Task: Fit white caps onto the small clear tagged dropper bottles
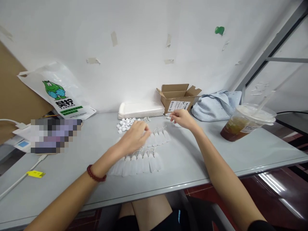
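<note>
My left hand (136, 136) hovers over the rows of white pieces, fingers curled, tips smeared and partly hidden; whether it holds anything does not show. My right hand (182, 118) is in front of the cardboard box, its fingers pinched together low over the table by a small white bit. What lies between those fingertips is too small to make out. Narrow, translucent white pieces with thin cords on top (141, 164) lie side by side in a front row. A second row (158, 137) is partly covered by my left hand. Small white caps (125, 124) form a loose pile behind that hand.
Against the wall lie a stack of flat white packets (141, 109), an open cardboard box (179, 98) and a light-blue cloth bag (218, 104). A drink cup with straw (247, 122) stands right. Left are a white plastic bag (60, 93), a blurred-out object (55, 136) and a cable (16, 183).
</note>
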Available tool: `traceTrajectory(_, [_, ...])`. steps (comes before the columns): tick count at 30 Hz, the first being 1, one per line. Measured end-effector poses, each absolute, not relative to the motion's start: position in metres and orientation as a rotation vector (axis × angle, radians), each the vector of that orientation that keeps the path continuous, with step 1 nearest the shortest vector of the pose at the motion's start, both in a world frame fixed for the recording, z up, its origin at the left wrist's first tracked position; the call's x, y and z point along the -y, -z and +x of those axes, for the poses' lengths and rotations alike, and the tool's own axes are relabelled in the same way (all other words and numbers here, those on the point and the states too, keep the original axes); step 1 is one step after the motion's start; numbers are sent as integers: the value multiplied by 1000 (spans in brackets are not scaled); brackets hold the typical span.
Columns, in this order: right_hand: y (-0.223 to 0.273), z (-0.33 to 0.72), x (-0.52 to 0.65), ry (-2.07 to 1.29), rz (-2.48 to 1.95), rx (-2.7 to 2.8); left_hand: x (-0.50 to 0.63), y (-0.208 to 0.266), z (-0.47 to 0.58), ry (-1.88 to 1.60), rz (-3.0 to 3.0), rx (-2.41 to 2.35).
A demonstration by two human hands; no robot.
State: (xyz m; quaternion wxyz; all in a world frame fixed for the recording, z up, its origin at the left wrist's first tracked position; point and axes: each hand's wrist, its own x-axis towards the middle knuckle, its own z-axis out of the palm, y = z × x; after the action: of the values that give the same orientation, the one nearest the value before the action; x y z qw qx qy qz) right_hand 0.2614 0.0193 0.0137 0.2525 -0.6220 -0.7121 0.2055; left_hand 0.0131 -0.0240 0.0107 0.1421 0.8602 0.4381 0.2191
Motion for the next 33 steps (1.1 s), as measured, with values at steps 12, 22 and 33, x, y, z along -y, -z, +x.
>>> traceTrajectory(12, [6,282,-36,15,-2037,2160,-76,15,32,-281,2802,-1266])
traceTrajectory(22, [7,290,-40,-47,-2079,2072,-78,4,36,-400,2854,-1447])
traceTrajectory(33, [13,301,-45,-156,-2024,2048,-67,-17,12,-1344,2183,-1450])
